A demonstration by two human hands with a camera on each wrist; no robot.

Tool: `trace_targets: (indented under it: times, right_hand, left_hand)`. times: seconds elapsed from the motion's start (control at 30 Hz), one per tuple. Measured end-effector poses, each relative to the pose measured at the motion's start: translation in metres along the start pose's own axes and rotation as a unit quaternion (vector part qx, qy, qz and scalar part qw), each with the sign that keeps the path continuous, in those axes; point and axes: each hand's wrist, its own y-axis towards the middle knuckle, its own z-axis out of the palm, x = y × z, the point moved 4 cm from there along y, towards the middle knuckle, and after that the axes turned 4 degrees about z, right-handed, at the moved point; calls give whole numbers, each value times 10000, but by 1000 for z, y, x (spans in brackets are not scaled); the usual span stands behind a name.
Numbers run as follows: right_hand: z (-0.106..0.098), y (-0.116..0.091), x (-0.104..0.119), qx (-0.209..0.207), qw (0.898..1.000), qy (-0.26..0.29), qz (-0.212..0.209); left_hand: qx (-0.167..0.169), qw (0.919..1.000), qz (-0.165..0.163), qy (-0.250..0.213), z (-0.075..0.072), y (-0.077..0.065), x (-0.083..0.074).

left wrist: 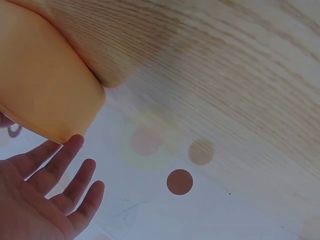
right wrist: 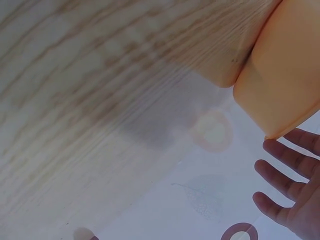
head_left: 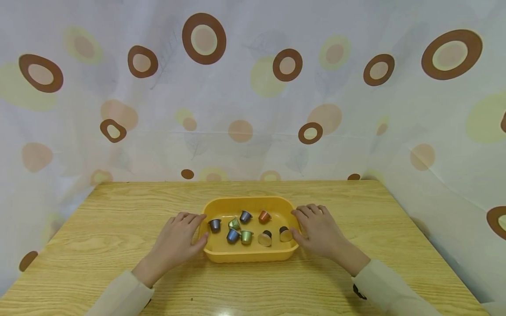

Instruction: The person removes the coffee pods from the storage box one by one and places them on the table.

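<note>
a smooth yellow tray point(head_left: 251, 256) with rounded corners, shiny cup-shaped pods point(head_left: 247, 237) inside, sits on the wood-grained table point(head_left: 142, 210) between left hand point(head_left: 179, 237) and right hand point(head_left: 321, 230), their fingers spread apart, touching its rim.

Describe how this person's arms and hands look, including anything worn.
The left sleeve and right sleeve are long, plain and cream-coloured. The left hand and right hand are bare, with no gloves or rings visible. A small black piece shows beneath the right sleeve; I can't tell what it is.

Left grip point(head_left: 179, 237), right grip point(head_left: 319, 230), fingers point(left wrist: 80, 180) spread
</note>
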Motion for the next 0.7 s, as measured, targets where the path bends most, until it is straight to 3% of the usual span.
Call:
trace_targets:
  times: [0.3, 0.7]
  right_hand:
    - [-1, 8, -1, 18, 10000, -8, -79]
    - [-9, 24, 7, -147, 9975, -54, -690]
  left_hand:
    - [-62, 9998, -89, -181, 3, 5, 5]
    - [-169, 9996, -114, -172, 5, 13, 10]
